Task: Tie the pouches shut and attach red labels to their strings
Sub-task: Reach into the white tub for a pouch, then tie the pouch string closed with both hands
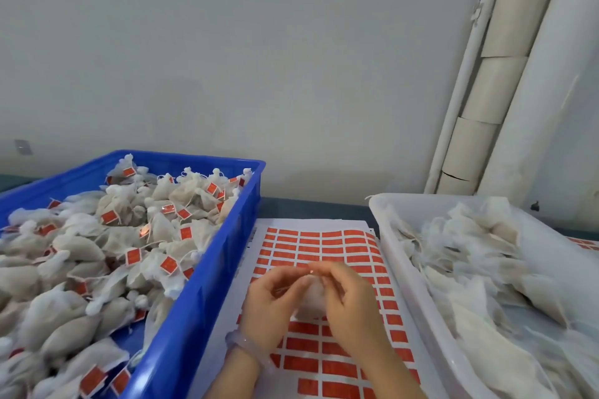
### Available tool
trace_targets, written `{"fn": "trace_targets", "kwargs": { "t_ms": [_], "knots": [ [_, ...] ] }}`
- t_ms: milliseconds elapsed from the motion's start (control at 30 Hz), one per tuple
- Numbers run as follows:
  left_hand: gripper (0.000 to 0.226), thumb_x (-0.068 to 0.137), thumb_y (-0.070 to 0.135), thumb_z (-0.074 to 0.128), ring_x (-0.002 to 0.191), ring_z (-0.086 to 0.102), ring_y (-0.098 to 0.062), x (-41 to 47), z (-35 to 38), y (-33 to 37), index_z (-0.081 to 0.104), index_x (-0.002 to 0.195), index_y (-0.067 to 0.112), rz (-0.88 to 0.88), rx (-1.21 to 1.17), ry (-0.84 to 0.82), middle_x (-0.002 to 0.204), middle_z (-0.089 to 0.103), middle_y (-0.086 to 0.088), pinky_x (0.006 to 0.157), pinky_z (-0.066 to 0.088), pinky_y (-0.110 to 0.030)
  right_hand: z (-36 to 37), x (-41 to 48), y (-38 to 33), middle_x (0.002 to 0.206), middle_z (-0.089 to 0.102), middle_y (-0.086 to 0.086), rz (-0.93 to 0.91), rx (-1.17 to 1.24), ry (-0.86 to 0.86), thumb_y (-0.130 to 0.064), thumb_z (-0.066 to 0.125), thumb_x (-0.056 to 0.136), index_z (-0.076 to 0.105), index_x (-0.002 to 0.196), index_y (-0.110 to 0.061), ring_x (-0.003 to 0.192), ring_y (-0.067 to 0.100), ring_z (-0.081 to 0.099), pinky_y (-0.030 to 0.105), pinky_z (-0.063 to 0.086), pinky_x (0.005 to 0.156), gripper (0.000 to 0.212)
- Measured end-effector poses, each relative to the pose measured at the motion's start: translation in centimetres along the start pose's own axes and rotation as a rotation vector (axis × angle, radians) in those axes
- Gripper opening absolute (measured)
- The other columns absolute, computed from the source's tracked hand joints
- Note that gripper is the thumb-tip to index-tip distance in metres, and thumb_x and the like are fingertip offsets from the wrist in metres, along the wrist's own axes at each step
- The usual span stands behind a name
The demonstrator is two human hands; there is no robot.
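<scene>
step: you hold one pouch between both hands, just above the label sheet; i judge you are tying or labelling it, but blur hides which.
left hand: fingers curled, pinching the pouch at its left side and neck.
right hand: fingers curled over the pouch's top, tips meeting the left tips; a small reddish glint shows there, perhaps a label, too blurred to say.
pouch place: midway between the blue crate and the white crate, over the table.
doing it well: pinch the neck tight with one hand while the other draws the string, so nothing spills; fold the label squarely round the string, sticky sides matched.
counts: one pouch in hand; two crates; one sheet on top, five label columns across its upper part, with gaps where labels are gone; a second sheet's corner beyond the white crate.
blue crate: labelled pouches heaped, too many to count.
white crate: unlabelled pouches piled, too many to count.
</scene>
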State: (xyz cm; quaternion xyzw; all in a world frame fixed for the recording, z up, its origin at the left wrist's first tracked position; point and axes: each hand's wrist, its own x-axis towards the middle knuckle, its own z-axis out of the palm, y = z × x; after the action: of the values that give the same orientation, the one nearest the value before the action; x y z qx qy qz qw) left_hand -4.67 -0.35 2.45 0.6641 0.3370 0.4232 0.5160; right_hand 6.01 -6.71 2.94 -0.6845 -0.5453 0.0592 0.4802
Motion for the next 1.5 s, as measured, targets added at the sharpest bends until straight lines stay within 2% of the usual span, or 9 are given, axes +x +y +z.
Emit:
{"fn": "trace_targets", "kwargs": {
  "t_ms": [200,300,533,700,967,1133,1233,1367,1500],
  "knots": [
    [0.013,0.084,0.011,0.065,0.076,0.068,-0.005,0.3,0.1,-0.1,0.07,0.085,0.023,-0.022,0.038,-0.028,0.075,0.071,0.014,0.061,0.053,-0.014,0.4,-0.6,0.8,0.099,0.055,-0.037,-0.031,0.057,0.027,-0.042,0.055,0.086,0.052,0.096,-0.052,0.101,-0.012,0.052,0.005,0.043,0.085,0.015],
    [0.011,0.084,0.008,0.063,0.075,0.069,-0.01,0.5,0.3,0.2,0.069,0.084,0.017,-0.03,0.023,-0.066,0.075,0.071,0.009,0.063,0.054,-0.017,0.4,-0.7,0.7,0.096,0.052,-0.038,-0.014,0.046,0.049,-0.055,0.053,0.074,0.059,0.102,-0.044,0.095,-0.008,0.056,0.004,0.041,0.084,0.03],
    [0.01,0.086,0.01,0.061,0.068,0.066,-0.007,1.5,0.4,0.6,0.067,0.08,0.015,-0.081,0.077,-0.132,0.07,0.069,0.004,0.06,0.05,-0.013,0.4,-0.4,2.1,0.086,0.06,-0.02,0.014,-0.012,0.087,-0.026,0.069,0.08,0.066,0.087,-0.031,0.083,-0.003,0.059,0.005,0.045,0.078,0.01],
    [0.01,0.087,0.009,0.059,0.064,0.064,-0.005,1.9,0.6,0.2,0.063,0.079,0.012,-0.077,0.083,-0.086,0.065,0.067,0.004,0.055,0.048,-0.011,0.8,0.1,2.1,0.081,0.051,-0.03,-0.061,-0.079,0.127,-0.029,0.071,0.077,0.071,0.084,-0.026,0.079,-0.01,0.052,0.003,0.039,0.078,0.008],
    [0.018,0.092,0.009,0.048,0.068,0.071,-0.021,2.0,0.4,0.7,0.062,0.087,-0.001,-0.224,-0.294,0.022,0.074,0.073,-0.008,0.052,0.054,-0.019,0.7,-0.1,3.1,0.086,0.064,-0.016,-0.124,-0.225,0.182,-0.024,0.075,0.075,0.071,0.08,-0.022,0.084,0.0,0.055,0.02,0.046,0.083,0.006],
    [0.014,0.089,0.008,0.051,0.059,0.069,-0.022,1.5,0.5,1.1,0.06,0.083,0.001,-0.087,-0.262,0.133,0.063,0.069,-0.007,0.049,0.053,-0.02,0.6,0.5,2.2,0.08,0.066,-0.012,-0.33,-0.418,0.357,-0.055,0.022,0.095,0.071,0.068,-0.024,0.086,0.002,0.051,0.019,0.048,0.073,0.064],
    [0.011,0.087,0.008,0.052,0.063,0.07,-0.024,1.1,0.2,1.0,0.06,0.084,0.002,-0.013,-0.275,0.07,0.067,0.071,-0.007,0.053,0.055,-0.021,0.6,0.1,2.4,0.078,0.068,-0.009,-0.368,-0.465,0.381,-0.051,0.021,0.097,0.073,0.071,-0.021,0.087,0.007,0.05,0.028,0.051,0.078,0.065],
    [0.022,0.076,0.024,0.054,0.074,0.071,-0.03,0.4,-0.4,1.4,0.07,0.077,0.008,0.002,-0.461,-0.109,0.081,0.072,-0.016,0.061,0.056,-0.026,0.8,-0.5,2.0,0.077,0.069,-0.008,-0.351,-0.356,0.395,-0.046,0.048,0.089,0.071,0.073,-0.02,0.073,0.004,0.061,0.02,0.051,0.068,0.038],
    [0.021,0.081,0.031,0.054,0.091,0.069,-0.014,0.5,-1.4,0.7,0.074,0.088,0.03,-0.037,-0.438,0.008,0.098,0.072,0.005,0.073,0.056,-0.028,0.4,-1.2,1.6,0.088,0.06,-0.027,-0.073,-0.049,0.371,-0.033,0.064,0.069,0.063,0.075,-0.035,0.073,-0.003,0.059,0.005,0.039,0.074,0.006]
  ]
}}
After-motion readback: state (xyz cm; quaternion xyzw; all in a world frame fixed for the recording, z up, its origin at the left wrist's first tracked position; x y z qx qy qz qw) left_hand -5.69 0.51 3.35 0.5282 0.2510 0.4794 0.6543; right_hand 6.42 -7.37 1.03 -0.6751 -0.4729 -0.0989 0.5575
